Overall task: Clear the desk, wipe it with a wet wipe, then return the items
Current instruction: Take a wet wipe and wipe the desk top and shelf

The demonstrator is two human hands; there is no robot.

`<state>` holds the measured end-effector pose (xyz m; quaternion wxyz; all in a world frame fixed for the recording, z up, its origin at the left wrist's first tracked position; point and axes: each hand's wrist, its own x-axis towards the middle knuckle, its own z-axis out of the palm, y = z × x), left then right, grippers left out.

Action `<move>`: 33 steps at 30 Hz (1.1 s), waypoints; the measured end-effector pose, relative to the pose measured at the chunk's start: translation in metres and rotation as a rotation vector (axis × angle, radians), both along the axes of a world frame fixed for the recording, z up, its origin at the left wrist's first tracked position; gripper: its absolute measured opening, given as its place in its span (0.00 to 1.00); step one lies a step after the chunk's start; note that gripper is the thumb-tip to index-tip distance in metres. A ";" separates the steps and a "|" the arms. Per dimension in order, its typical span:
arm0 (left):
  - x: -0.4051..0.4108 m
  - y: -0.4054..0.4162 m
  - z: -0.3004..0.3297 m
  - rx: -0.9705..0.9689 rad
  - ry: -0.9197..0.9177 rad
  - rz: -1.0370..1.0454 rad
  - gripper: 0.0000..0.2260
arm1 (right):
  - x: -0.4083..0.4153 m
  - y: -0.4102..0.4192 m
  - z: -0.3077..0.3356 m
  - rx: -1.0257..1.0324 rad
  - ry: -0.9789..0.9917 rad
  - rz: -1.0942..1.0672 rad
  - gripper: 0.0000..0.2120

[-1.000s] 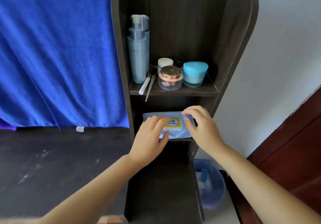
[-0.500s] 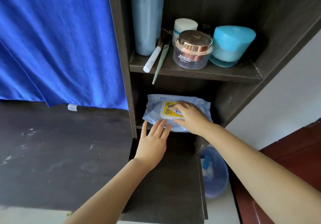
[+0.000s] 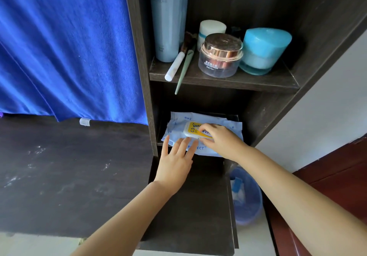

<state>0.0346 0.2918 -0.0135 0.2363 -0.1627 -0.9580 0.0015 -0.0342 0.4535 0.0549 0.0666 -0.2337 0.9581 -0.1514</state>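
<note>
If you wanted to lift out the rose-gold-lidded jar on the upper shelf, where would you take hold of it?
Take the rose-gold-lidded jar by its clear round body below the lid, coming from the open front of the shelf. It stands upright near the front edge, but the blue jar crowds its right side, so a front grip seems safest.

Two bare forearms, no sleeves, reaching up from lower frame. Left hand [image 3: 174, 164] and right hand [image 3: 222, 140] both ungloved, without rings, watches or bands.
</note>
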 end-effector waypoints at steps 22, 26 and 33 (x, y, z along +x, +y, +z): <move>-0.011 -0.013 -0.002 0.239 0.154 -0.235 0.09 | -0.025 0.007 0.025 -0.343 0.097 -0.283 0.12; -0.014 -0.016 0.000 0.182 0.060 -0.244 0.07 | -0.020 0.003 0.021 -0.130 0.285 -0.420 0.16; -0.013 -0.009 0.014 0.323 -0.059 -0.249 0.11 | -0.001 0.010 0.004 -0.468 0.223 -0.569 0.06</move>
